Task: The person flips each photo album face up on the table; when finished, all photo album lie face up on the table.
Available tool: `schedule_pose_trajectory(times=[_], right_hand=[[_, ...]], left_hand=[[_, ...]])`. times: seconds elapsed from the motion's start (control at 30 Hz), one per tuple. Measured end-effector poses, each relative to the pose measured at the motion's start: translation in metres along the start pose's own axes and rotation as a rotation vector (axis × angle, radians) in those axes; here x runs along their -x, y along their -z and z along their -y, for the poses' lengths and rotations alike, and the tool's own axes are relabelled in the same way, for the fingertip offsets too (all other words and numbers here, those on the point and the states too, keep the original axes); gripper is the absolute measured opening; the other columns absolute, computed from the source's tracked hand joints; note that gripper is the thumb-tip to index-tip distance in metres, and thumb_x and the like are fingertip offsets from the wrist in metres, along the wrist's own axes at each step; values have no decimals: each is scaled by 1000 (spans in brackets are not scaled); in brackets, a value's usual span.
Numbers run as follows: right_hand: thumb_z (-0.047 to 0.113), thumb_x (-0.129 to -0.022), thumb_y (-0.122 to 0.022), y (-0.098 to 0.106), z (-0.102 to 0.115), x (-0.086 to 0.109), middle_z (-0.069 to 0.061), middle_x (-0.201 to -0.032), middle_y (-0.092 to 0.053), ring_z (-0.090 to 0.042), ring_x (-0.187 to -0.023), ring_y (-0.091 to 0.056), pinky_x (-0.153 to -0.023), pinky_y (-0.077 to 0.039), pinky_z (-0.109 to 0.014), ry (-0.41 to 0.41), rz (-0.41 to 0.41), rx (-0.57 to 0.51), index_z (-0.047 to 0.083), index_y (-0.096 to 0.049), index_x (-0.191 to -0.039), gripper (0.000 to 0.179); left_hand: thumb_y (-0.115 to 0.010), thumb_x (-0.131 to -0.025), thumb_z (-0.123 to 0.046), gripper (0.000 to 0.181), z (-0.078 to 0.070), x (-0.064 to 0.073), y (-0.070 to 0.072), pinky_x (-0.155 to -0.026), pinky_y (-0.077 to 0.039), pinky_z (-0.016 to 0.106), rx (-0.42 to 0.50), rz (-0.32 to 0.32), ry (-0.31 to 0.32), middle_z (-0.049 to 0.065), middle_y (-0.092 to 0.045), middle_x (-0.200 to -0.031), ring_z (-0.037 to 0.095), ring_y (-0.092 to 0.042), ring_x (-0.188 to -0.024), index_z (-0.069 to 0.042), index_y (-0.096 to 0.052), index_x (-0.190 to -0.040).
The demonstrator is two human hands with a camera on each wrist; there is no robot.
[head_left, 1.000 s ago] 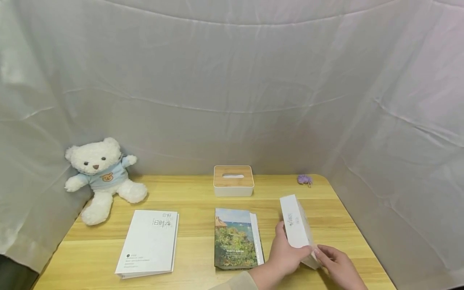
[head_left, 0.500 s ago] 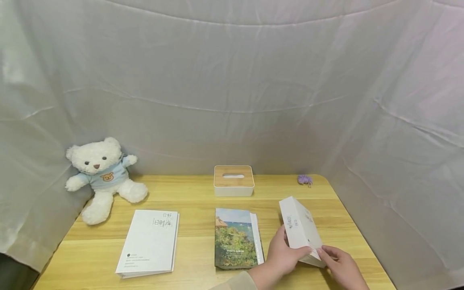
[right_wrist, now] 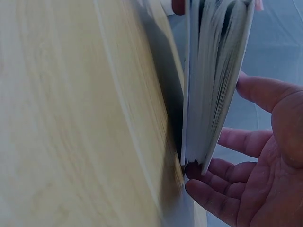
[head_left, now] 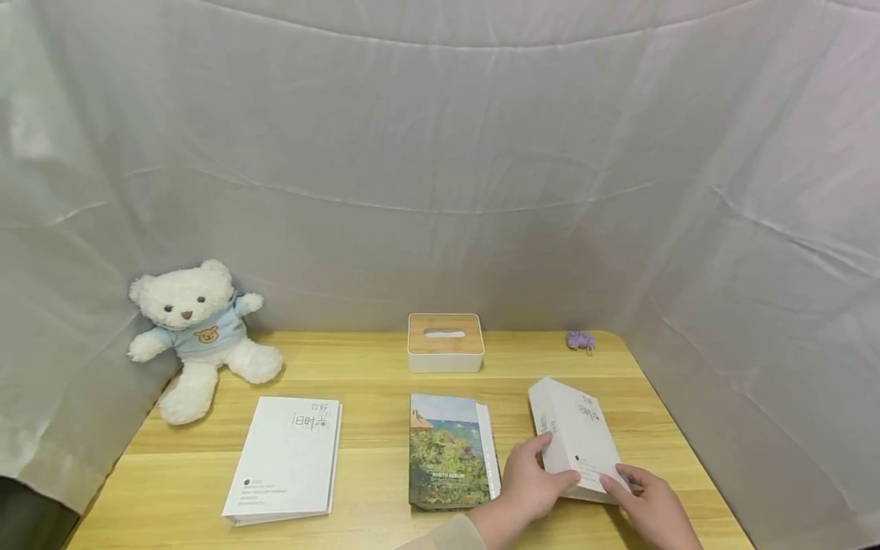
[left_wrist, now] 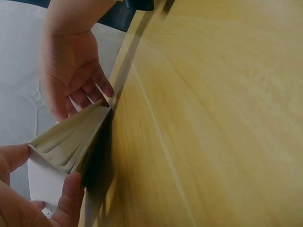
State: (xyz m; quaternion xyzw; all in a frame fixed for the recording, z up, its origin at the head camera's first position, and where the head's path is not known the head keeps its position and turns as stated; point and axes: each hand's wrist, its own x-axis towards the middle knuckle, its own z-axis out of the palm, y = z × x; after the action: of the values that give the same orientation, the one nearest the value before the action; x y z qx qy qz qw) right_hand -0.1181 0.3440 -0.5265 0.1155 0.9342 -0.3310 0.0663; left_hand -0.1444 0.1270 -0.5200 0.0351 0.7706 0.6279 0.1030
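A thick white album with Chinese lettering on its cover is tilted, spine side raised, at the right of the table. My left hand grips its spine end, thumb on the near edge of the cover. At the near right corner, my right hand holds it with the thumb on the cover and fingers at the underside. The right wrist view shows the pages slightly fanned between the covers. Left of my hands lies a photo album with a painted landscape cover.
Another white album lies at the left of the wooden table. A white teddy bear in a blue shirt sits behind it. At the back are a tissue box and a small purple item. Grey curtains surround the table.
The held white album has tipped over to the right, from nearly upright on its edge toward lying flat, so its front cover now shows. Both hands have stayed on it.
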Motion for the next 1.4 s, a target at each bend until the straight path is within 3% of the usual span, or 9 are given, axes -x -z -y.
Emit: schedule_pose_trajectory(times=[0.23,0.37,0.53,0.7,0.83,1.03,1.4], right_hand=[[51,-96,-76,1,-1,1,-40,-139,-57,-59,-130,-53,-102,-48,-68,12,-6,60,-20,-56,-137,84],[47,-95,-79,1,-1,2,-40,-137,-58,-58,-130,-53,-102,-48,-67,38,-23,66,-20,-57,-136,82],[48,-94,-79,0,-1,2,-41,-138,-57,-58,-130,-53,-101,-49,-67,40,-26,70,-20,-57,-137,83],[50,-93,-79,0,-1,2,-40,-140,-56,-59,-132,-50,-102,-48,-68,21,-25,73,-18,-57,-138,84],[53,-92,-80,-1,-1,1,-40,-141,-55,-60,-133,-48,-104,-46,-69,4,-20,83,-17,-57,-139,87],[55,-90,-81,-2,1,2,-41,-143,-53,-61,-134,-46,-106,-44,-70,-28,-10,87,-16,-56,-140,90],[63,-88,-79,-3,0,2,-41,-143,-53,-62,-134,-46,-106,-43,-71,-36,-9,73,-16,-57,-140,97]], left_hand=[[-91,-80,-10,71,11,-3,0,-81,-61,32,50,49,20,7,-72,-107,21,-70,-98,-2,-61,-145],[-90,-81,-7,74,15,-5,0,-79,-60,28,70,71,14,3,-69,-103,16,-68,-94,-4,-58,-148],[-88,-81,-5,75,16,-6,0,-81,-60,27,49,79,-10,8,-70,-110,17,-69,-97,-8,-58,-150],[-88,-80,-8,73,15,-5,-2,-97,-58,34,-46,69,-47,14,-68,-132,26,-67,-118,-10,-62,-148],[-89,-78,-11,72,12,-5,-2,-108,-51,41,-145,83,-61,12,-66,-135,31,-62,-128,-12,-64,-146],[-89,-77,-12,72,9,-6,0,-106,-52,38,-226,123,-40,12,-67,-132,29,-62,-126,-17,-66,-144],[-88,-79,-12,72,8,-4,0,-109,-50,43,-227,129,-29,11,-65,-138,32,-60,-131,-17,-64,-147]])
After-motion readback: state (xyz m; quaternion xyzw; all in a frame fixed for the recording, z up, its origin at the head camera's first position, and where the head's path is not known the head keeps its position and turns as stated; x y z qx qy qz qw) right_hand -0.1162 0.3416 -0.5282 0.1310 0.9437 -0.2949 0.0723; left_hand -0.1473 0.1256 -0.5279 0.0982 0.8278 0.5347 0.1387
